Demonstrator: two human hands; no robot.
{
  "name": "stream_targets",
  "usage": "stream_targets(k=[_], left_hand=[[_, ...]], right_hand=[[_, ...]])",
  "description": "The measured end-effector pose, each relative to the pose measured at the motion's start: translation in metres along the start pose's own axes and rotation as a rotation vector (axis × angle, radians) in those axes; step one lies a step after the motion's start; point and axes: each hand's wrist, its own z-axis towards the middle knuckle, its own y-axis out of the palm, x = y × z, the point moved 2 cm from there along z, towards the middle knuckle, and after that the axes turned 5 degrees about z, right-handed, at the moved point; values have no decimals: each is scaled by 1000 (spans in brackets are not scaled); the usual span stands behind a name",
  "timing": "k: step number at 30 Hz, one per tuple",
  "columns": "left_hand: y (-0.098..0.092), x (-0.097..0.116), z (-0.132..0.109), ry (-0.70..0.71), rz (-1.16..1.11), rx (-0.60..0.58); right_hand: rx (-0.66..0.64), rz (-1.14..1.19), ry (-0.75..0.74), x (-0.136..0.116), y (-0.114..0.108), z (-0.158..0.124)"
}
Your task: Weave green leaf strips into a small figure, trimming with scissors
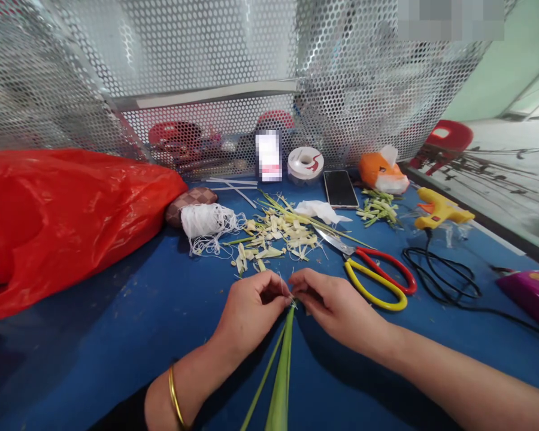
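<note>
My left hand (250,308) and my right hand (336,305) meet over the near middle of the blue table, fingertips pinched close together. Between them is white thread (293,303), wound at the narrow end of a bundle of long green leaves (280,383). Both hands are closed on the thread; its ends are too fine to follow. The leaves run toward me and leave the bottom of the view. Just beyond the hands lies a heap of pale cut leaf scraps (276,230). Scissors (377,275) with red and yellow handles rest right of it, blades partly apart.
A thread spool (206,220) and a red plastic bag (72,221) lie left. Behind stand a tape roll (305,164), a phone (340,189) and an orange fox-shaped tissue holder (381,170). Right are a yellow glue gun (442,209), its black cord and a purple object (530,293).
</note>
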Motion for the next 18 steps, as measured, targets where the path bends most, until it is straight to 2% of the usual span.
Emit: stream_targets(k=[4,8,13,18], left_hand=[[0,4,-6,161,213,108],[1,2,-9,245,280,158],[1,1,-8,271,294,173],[0,2,-8,260,296,184]], right_hand=[[3,77,26,2,2,1],[10,207,78,4,4,2],[30,415,164,7,8,4],[57,469,216,9,9,6]])
